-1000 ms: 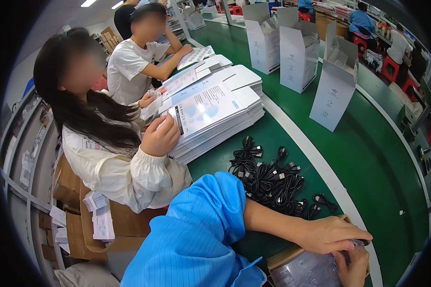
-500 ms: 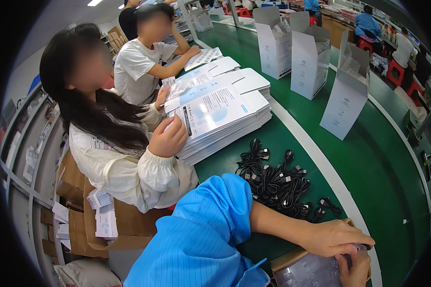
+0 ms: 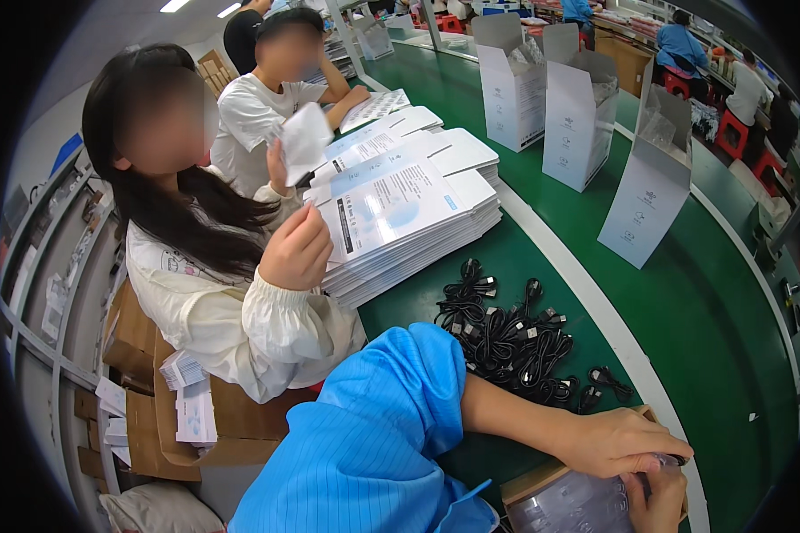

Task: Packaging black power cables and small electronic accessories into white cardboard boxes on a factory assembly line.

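Observation:
My left hand (image 3: pixel 615 444) reaches across from a blue sleeve, its fingers closed and bent down at the right end of a cardboard box (image 3: pixel 532 486). Right beside it, my right hand (image 3: pixel 658 499) is closed, thumb and fingers pinching a clear plastic bag (image 3: pixel 665 462). A small dark item (image 3: pixel 682 459) shows at the left fingertips; its kind is too hidden to tell. The fingers of both hands meet there. Below them, clear plastic bags (image 3: pixel 564 508) fill the box. A pile of coiled black USB cables (image 3: pixel 516 342) lies on the green table beyond my left forearm.
A tall stack of flat white printed cartons (image 3: pixel 409 231) stands left of the cables. Three open white boxes (image 3: pixel 646 200) line the table's far side. A co-worker in a cream jacket (image 3: pixel 231 311) sits close at my left, near an open carton (image 3: pixel 240 440) on the floor side.
The co-worker at my left has raised a white folded piece above the stack and drawn the near hand back. My own hands stay almost in place, still together over the box.

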Tool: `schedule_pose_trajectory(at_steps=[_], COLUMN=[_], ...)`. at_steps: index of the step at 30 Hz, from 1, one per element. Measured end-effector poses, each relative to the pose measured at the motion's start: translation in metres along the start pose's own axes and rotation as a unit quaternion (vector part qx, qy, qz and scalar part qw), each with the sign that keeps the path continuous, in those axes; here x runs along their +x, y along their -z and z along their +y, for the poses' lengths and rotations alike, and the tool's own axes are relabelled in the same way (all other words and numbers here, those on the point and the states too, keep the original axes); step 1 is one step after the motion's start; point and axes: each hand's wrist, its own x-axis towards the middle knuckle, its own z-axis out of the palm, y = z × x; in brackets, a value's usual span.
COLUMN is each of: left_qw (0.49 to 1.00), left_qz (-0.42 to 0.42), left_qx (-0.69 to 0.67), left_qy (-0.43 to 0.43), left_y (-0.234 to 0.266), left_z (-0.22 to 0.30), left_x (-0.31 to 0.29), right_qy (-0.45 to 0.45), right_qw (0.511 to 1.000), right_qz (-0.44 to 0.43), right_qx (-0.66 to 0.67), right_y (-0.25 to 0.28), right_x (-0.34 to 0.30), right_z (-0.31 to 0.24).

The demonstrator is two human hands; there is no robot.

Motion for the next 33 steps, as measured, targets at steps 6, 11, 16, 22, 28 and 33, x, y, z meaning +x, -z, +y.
schedule_pose_trajectory(at_steps=[6, 11, 16, 22, 28, 33], left_qw=[1.000, 1.000, 1.000, 0.973, 0.940, 0.917], left_qz=[0.004, -0.011, -0.007, 0.062, 0.300, 0.284], left_qx=[-0.015, 0.002, 0.008, -0.175, -0.121, 0.269], left_qy=[-0.007, -0.004, 0.012, 0.139, 0.110, -0.076], left_y=[0.001, 0.006, 0.013, 0.048, 0.163, 0.272], left_z=[0.002, 0.011, 0.019, 0.048, 0.068, 0.004], left_x=[0.000, 0.002, -0.002, 0.022, 0.075, 0.136], right_qy=[-0.019, -0.028, -0.016, 0.041, -0.007, -0.001], right_qw=[1.000, 0.999, 1.000, 0.999, 0.999, 0.999], right_qz=[-0.014, -0.023, -0.016, 0.013, -0.030, -0.021], right_qx=[-0.003, -0.013, -0.003, -0.003, 0.040, 0.049], right_y=[0.001, 0.005, 0.004, 0.010, 0.007, 0.009], right_x=[-0.002, -0.002, 0.000, 0.009, 0.005, 0.002], right_z=[-0.004, -0.012, -0.018, -0.035, -0.030, -0.034])
